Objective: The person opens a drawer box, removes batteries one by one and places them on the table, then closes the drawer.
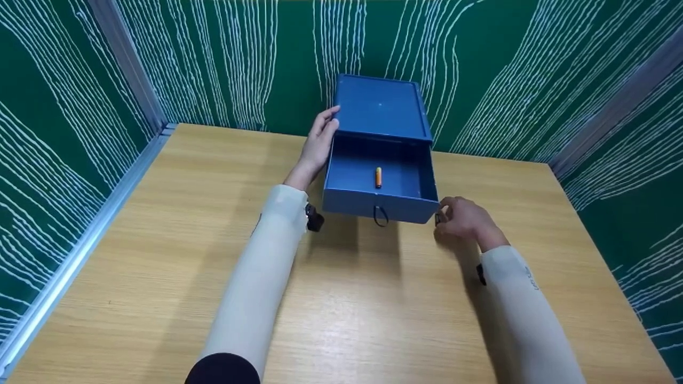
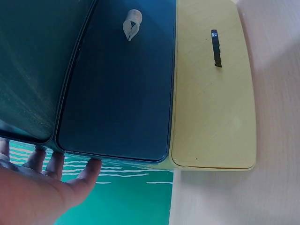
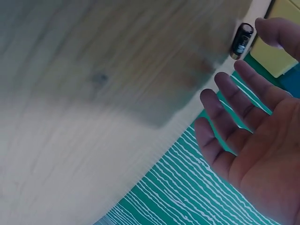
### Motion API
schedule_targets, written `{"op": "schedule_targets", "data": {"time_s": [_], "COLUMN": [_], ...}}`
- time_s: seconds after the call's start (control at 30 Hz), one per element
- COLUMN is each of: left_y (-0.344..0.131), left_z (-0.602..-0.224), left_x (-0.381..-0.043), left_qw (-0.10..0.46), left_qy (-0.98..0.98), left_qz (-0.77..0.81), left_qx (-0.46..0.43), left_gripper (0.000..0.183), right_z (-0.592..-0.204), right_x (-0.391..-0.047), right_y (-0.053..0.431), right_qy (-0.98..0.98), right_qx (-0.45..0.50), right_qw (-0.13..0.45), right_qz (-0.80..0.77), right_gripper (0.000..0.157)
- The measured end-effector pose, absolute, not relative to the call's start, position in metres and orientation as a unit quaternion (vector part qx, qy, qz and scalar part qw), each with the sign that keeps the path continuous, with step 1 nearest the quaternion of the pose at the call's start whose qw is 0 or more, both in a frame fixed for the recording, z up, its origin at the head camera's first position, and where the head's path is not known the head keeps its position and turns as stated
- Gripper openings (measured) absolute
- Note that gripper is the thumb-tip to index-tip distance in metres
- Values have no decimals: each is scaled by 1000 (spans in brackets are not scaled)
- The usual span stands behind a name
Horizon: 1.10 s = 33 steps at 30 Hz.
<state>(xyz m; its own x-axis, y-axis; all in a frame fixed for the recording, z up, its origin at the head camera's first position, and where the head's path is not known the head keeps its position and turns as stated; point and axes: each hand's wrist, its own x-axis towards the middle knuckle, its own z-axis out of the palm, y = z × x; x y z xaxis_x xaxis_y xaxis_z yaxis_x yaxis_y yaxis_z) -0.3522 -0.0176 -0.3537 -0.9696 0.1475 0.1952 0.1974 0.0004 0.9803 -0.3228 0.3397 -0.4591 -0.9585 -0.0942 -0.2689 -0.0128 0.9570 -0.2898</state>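
A blue drawer cabinet (image 1: 381, 106) stands near the back wall, its top drawer (image 1: 352, 201) pulled out. Inside the drawer lies an orange battery (image 1: 378, 177) with a dark end. My left hand (image 1: 318, 141) rests against the cabinet's left side, fingers extended; in the left wrist view its fingertips (image 2: 93, 165) are right at the cabinet's edge. My right hand (image 1: 467, 217) is low beside the drawer's right front corner. A black battery (image 3: 242, 41) is on the table between its thumb and index finger, which are spread apart around it with visible gaps.
Below the top drawer are a closed dark blue drawer (image 2: 117, 93) with a pale loop pull and a yellow drawer (image 2: 213, 108) with a black tab. A black loop (image 1: 381, 216) hangs from the open drawer. Green walls (image 1: 491, 32) with white lines border the wooden table (image 1: 352, 320).
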Motion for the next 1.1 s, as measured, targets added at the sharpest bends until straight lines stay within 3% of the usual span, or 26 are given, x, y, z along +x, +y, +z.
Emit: {"op": "schedule_targets", "data": {"time_s": [0.67,1.1], "left_y": [-17,-17], "left_z": [-353,-355], "left_x": [-351,-351], "left_qw": [17,25], "left_qy": [-709,-706], "left_qz": [-694,-696], "left_qx": [-123,-128], "left_gripper": [38,38], "right_z": [-435,-419], "right_x": [-312,-306], "right_y": [335,332], "right_qy": [976,974], "right_qx": [-50,-62], "right_qw": [65,38], "right_qz": [-202,-215], "right_gripper": [43,45]}}
